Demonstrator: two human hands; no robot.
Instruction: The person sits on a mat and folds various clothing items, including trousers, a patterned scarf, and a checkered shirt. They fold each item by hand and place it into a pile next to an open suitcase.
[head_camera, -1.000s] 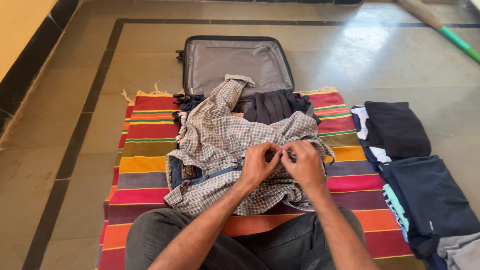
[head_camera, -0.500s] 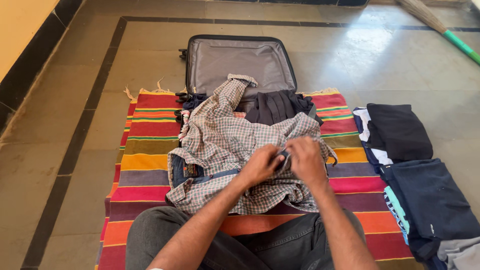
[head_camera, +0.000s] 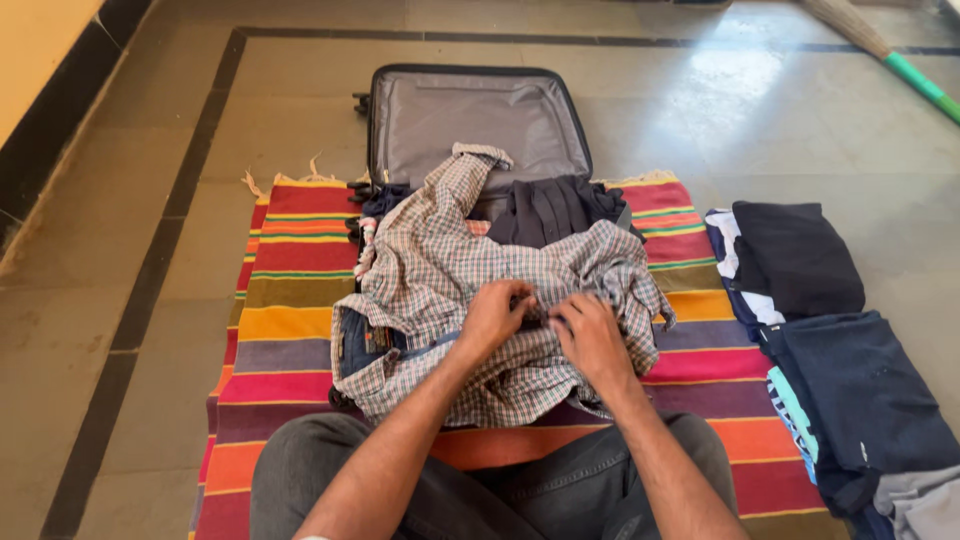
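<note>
On my left the striped mat (head_camera: 290, 300) carries the open suitcase (head_camera: 470, 120), dark clothes already in its near half. The checked shirt (head_camera: 450, 280) lies rumpled across the case's front edge and my lap. My left hand (head_camera: 492, 315) pinches the shirt's front edge, fingers curled shut on the cloth; my right hand (head_camera: 592, 338) grips the matching edge just beside it. I judge I'm closing the shirt's front; next, flattening it for folding calls for both hands. Folded clothes (head_camera: 800, 260) wait at right.
</note>
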